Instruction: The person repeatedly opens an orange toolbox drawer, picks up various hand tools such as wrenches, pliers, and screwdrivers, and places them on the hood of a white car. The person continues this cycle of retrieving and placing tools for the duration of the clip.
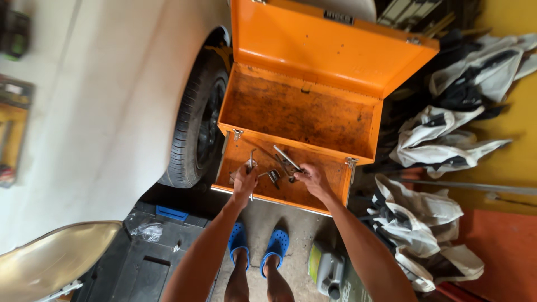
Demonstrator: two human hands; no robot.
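An orange metal tool chest point(302, 114) stands open in front of me, its lid raised and its top bay bare and stained. A shallow drawer point(335, 182) is pulled out below it, with several metal tools lying inside. My left hand point(244, 182) is closed around a thin metal tool point(252, 159) that sticks upward from the fist. My right hand point(313, 178) grips the end of a silver rod-like tool point(286, 156) that slants across the drawer. A small dark-tipped tool point(273, 177) lies between my hands.
A white car with a black tyre point(196, 128) stands left of the chest. White and black cloths point(436, 145) are heaped on the right. A dark plastic case point(140, 257) and a jug point(329, 271) lie by my feet in blue clogs point(258, 246).
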